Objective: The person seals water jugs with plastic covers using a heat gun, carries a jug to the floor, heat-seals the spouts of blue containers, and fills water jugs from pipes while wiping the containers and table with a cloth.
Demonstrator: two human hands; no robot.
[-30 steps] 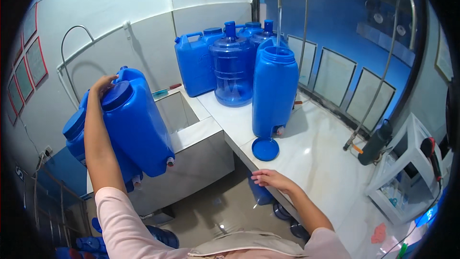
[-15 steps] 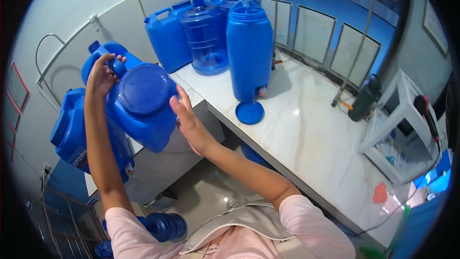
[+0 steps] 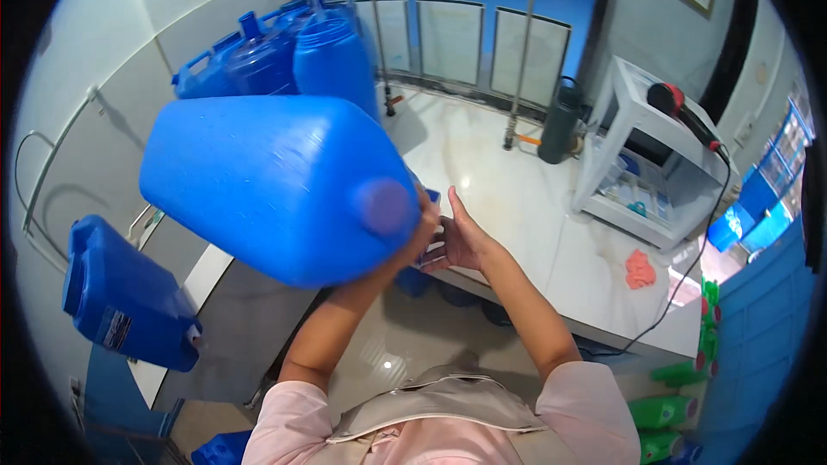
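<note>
Blue jerrycan (image 3: pixel 276 185) held tilted on its side above counter's near left edge (image 3: pixel 517 293); left hand (image 3: pixel 419 222) curled at neck end, right hand (image 3: pixel 461 237) spread flat beside it; best steadied from underneath, weight shared evenly

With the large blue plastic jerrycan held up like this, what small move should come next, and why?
Probably lower the large blue plastic jerrycan a little toward the white marble counter. It is lifted on its side in front of the chest. The left hand grips its near end, and the right hand is open beside it. The counter below looks bare there, so setting it down seems safest.
</note>
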